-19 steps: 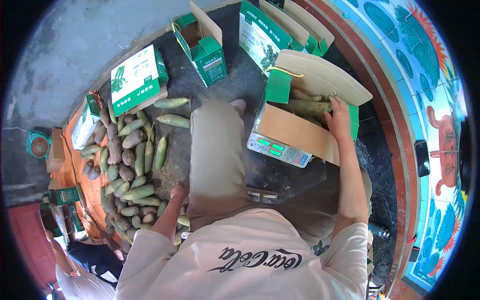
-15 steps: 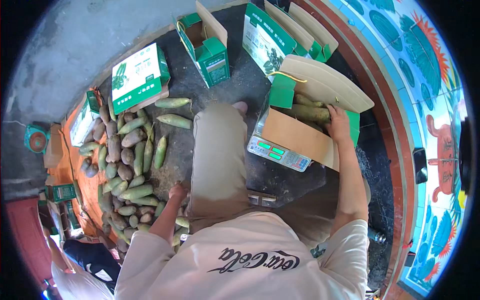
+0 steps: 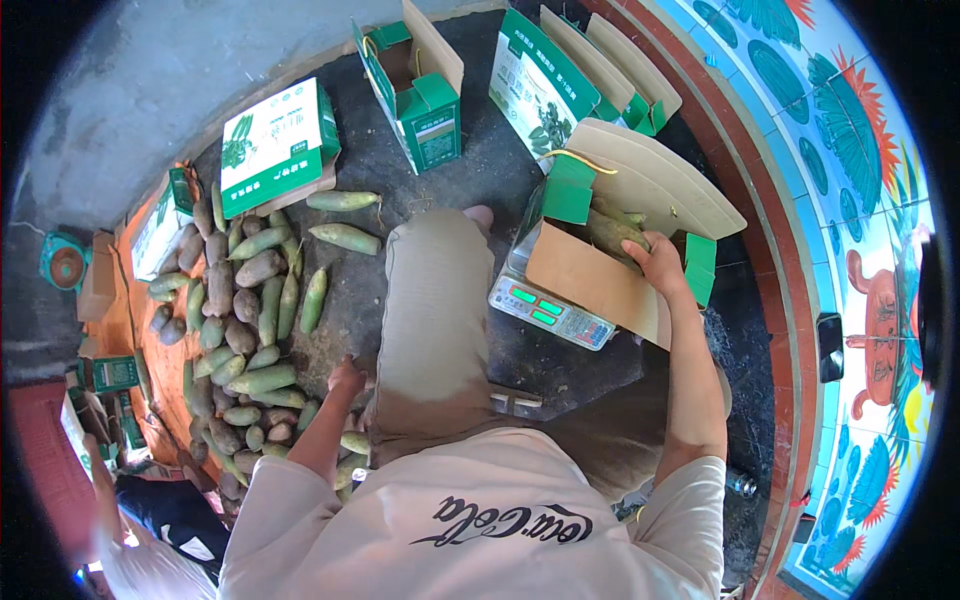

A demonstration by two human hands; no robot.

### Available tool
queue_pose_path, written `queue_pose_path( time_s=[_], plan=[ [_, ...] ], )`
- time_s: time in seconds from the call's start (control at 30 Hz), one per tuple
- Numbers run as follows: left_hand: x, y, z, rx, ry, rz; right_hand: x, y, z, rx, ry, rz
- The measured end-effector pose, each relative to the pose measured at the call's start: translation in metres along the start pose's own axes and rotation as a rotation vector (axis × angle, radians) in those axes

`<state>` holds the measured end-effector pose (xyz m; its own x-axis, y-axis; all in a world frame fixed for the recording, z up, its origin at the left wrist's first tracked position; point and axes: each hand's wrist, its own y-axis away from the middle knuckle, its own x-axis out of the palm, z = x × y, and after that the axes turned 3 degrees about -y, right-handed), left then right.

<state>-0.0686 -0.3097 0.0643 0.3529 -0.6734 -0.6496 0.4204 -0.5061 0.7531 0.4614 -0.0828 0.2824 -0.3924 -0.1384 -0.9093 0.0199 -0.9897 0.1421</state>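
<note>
My right hand is closed around the near end of a long green radish inside an open carton. This carton, green outside and brown inside, sits on a digital scale with a lit green display. At least one more radish shows behind the held one; the carton's bottom is hidden. Beside my left knee, my left hand is low with its fingers curled in, and no object shows in it. Left of it spreads a heap of green radishes and brownish, mud-coated ones.
A closed white-and-green carton lies behind the heap. Open cartons stand at the far side, with more to their right. Two loose radishes lie on the dark floor. A painted tile wall bounds the right; another person is at lower left.
My right hand has shifted toward me and slightly left, and the radish under it has turned and tilted. My view has swung slightly. The left hand stays beside the knee.
</note>
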Motion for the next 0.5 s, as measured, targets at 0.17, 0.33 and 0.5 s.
queue_pose_path(
  time_s=[0.17,0.33,0.5],
  plan=[
    [0.001,-0.005,-0.004,-0.009,-0.008,0.007,0.006,-0.006,-0.016,-0.143,-0.315,-0.168],
    [0.001,-0.008,-0.003,0.028,-0.015,0.001,0.008,0.020,-0.021,-0.155,-0.098,-0.203],
    [0.009,-0.008,0.006,0.035,-0.002,-0.043,0.007,0.072,0.005,-0.205,-0.120,-0.148]
  ],
)
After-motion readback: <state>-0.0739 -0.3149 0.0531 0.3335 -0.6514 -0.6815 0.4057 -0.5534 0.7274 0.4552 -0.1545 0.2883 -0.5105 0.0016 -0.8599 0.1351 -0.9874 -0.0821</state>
